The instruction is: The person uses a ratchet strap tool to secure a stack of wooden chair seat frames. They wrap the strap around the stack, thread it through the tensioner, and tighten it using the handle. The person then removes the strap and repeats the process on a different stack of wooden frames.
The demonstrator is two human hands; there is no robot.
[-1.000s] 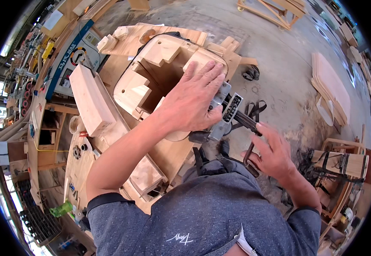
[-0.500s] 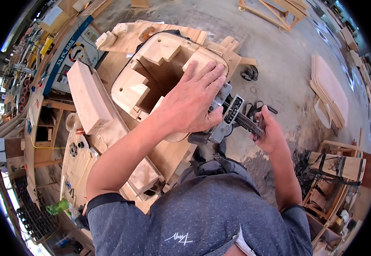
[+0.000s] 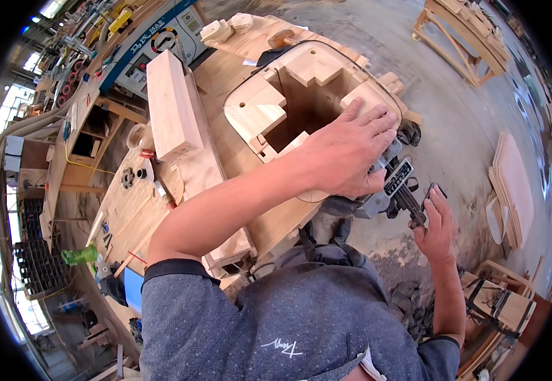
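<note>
The left hand (image 3: 345, 155) lies flat, fingers spread, pressing on the rim of a pale, rounded hollow wooden form (image 3: 301, 105) built of smooth stacked plywood blocks around a stepped square opening. The form sits at the near right edge of the wooden worktop (image 3: 130, 209). Just below that edge, the right hand (image 3: 436, 225) is closed around the dark handle of a grey metal bar clamp (image 3: 393, 187); its ribbed bar runs slantwise from the form toward the person. A long pale timber block (image 3: 171, 105) lies toward the worktop's left side.
</note>
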